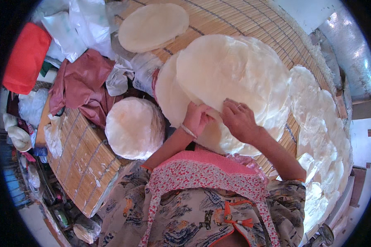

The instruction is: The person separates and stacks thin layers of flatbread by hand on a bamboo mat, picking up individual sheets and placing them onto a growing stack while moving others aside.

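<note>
In front of me lies a wide, loose pile of thin, round, off-white sheets (268, 82) that look like rice paper or thin flatbread. The uppermost sheet (218, 61) has its near edge lifted slightly, sitting between my hands. My left hand (197, 119), with a bangle at the wrist, is closed in a pinch at that edge's left part. Curled over the same edge just to the right is my right hand (240, 121), a ring on one finger; its fingertips are partly hidden. A neat stack of smaller round white sheets (134, 127) stands left of my left forearm.
Slatted bamboo mats (76, 160) cover the work surface. One round sheet (152, 26) lies alone at the far side, and overlapping sheets (317, 119) spread along the right. At left are a maroon cloth (80, 84), white plastic bags (88, 24) and a red bundle (27, 57).
</note>
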`<act>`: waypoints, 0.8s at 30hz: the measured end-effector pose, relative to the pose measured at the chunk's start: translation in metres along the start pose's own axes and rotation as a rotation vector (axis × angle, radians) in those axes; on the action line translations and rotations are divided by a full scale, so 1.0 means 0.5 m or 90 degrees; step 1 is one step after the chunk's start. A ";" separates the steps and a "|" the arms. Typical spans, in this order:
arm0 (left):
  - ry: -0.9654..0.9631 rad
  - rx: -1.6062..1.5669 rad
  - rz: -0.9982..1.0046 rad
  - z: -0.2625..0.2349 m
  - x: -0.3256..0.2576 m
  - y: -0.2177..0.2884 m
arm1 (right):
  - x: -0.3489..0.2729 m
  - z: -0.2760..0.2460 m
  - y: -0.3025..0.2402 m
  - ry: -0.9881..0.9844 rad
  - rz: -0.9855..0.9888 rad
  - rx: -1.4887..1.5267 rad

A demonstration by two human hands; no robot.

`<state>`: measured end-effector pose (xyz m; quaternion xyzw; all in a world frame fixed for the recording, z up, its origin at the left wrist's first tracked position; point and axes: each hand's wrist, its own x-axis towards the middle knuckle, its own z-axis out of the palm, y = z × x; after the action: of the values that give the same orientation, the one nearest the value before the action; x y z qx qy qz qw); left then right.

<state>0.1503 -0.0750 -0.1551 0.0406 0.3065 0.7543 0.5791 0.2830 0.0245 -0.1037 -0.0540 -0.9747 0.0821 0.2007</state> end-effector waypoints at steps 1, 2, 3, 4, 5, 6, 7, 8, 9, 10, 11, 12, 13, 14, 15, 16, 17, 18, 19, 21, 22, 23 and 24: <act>-0.008 0.000 -0.018 0.000 0.008 0.003 | 0.003 -0.012 -0.004 -0.011 0.007 -0.025; -0.017 -0.001 -0.037 0.000 0.015 0.008 | 0.005 -0.026 -0.008 -0.023 0.014 -0.051; -0.052 -0.017 -0.035 0.008 0.016 0.019 | 0.008 -0.035 -0.008 -0.030 0.022 -0.079; -0.088 -0.034 -0.036 0.022 0.017 0.029 | 0.006 -0.037 0.002 -0.039 0.029 -0.067; -0.125 -0.052 -0.037 0.033 0.021 0.039 | 0.013 -0.049 0.017 -0.036 -0.004 -0.077; -0.194 -0.035 -0.040 0.034 0.024 0.054 | 0.025 -0.054 0.032 -0.102 0.030 -0.067; -0.152 -0.014 -0.038 0.038 0.018 0.070 | 0.035 -0.066 0.050 -0.170 0.070 -0.062; -0.115 0.008 -0.041 0.040 0.016 0.086 | 0.043 -0.079 0.085 -0.138 0.062 -0.083; -0.075 0.030 -0.039 0.034 0.014 0.096 | 0.052 -0.095 0.121 -0.106 0.048 -0.102; 0.030 0.130 0.038 0.003 0.012 0.094 | 0.074 -0.130 0.144 -0.080 0.072 -0.114; 0.122 0.230 0.110 -0.036 0.020 0.083 | 0.089 -0.185 0.149 -0.051 0.104 -0.137; 0.190 0.289 0.161 -0.090 0.013 0.082 | 0.110 -0.224 0.143 -0.025 0.101 -0.101; 0.259 0.344 0.207 -0.130 -0.001 0.078 | 0.126 -0.250 0.139 -0.003 0.100 -0.065; 0.293 0.319 0.188 -0.136 -0.017 0.076 | 0.130 -0.269 0.126 0.007 0.068 -0.089; 0.336 0.294 0.172 -0.145 -0.042 0.073 | 0.132 -0.276 0.102 0.015 0.030 -0.105; 0.381 0.267 0.158 -0.152 -0.059 0.072 | 0.129 -0.276 0.082 0.024 -0.009 -0.119; 0.387 0.260 0.129 -0.157 -0.070 0.066 | 0.112 -0.261 0.066 0.008 -0.027 -0.126; 0.394 0.252 0.100 -0.159 -0.081 0.058 | 0.090 -0.231 0.053 -0.008 -0.047 -0.132; 0.395 0.246 0.072 -0.157 -0.088 0.050 | 0.061 -0.203 0.037 -0.022 -0.064 -0.143; 0.386 0.223 0.083 -0.143 -0.104 0.046 | 0.007 -0.132 0.005 -0.059 -0.069 -0.086; 0.382 0.233 0.075 -0.136 -0.105 0.047 | -0.024 -0.091 -0.007 -0.065 -0.052 -0.035; 0.377 0.242 0.067 -0.135 -0.104 0.047 | -0.052 -0.053 -0.017 -0.072 -0.035 0.014; 0.361 0.227 0.072 -0.142 -0.102 0.046 | -0.072 -0.023 -0.029 -0.073 -0.026 0.036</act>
<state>0.1176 -0.1536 -0.1859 -0.0531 0.5796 0.7009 0.4123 0.3193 0.0068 -0.1043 -0.0236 -0.9828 0.1086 0.1474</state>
